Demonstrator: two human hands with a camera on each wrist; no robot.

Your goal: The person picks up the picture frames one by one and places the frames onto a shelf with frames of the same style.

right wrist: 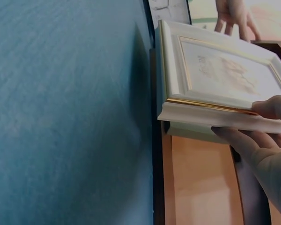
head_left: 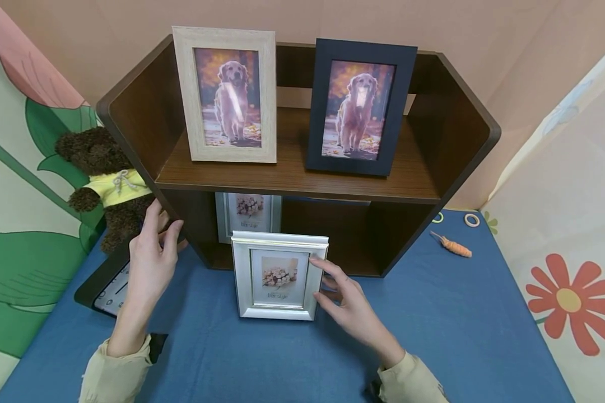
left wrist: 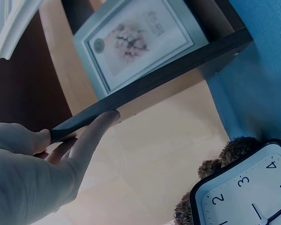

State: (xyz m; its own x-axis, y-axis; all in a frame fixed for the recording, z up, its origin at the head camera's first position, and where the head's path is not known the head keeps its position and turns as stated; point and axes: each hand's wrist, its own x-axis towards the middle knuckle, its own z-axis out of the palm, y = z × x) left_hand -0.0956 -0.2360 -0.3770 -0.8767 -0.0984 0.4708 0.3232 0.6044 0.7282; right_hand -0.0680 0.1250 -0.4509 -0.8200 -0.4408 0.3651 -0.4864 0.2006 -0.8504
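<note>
My right hand [head_left: 350, 308] holds a white picture frame [head_left: 279, 280] by its right edge, thumb on the front and fingers behind, as the right wrist view shows. The frame stands upright in front of a dark brown two-tier shelf [head_left: 292, 182]. At the shelf's left side, my left hand [head_left: 153, 254] grips the front edge of the side panel [left wrist: 154, 78] between thumb and fingers. A grey-green picture frame [head_left: 223, 218] stands in the lower compartment, partly hidden behind the white one. On the upper tier stand a whitewashed wood frame [head_left: 232, 101] and a dark navy frame [head_left: 362, 109], both with dog photos.
Left of the shelf a brown teddy bear [head_left: 121, 187] in a yellow top sits behind a black-rimmed clock [left wrist: 253, 206]. On the blue tablecloth [head_left: 206, 352], to the right, lie an orange carrot toy [head_left: 456, 247] and a pale ring [head_left: 471, 220]. Walls enclose the table's back and sides.
</note>
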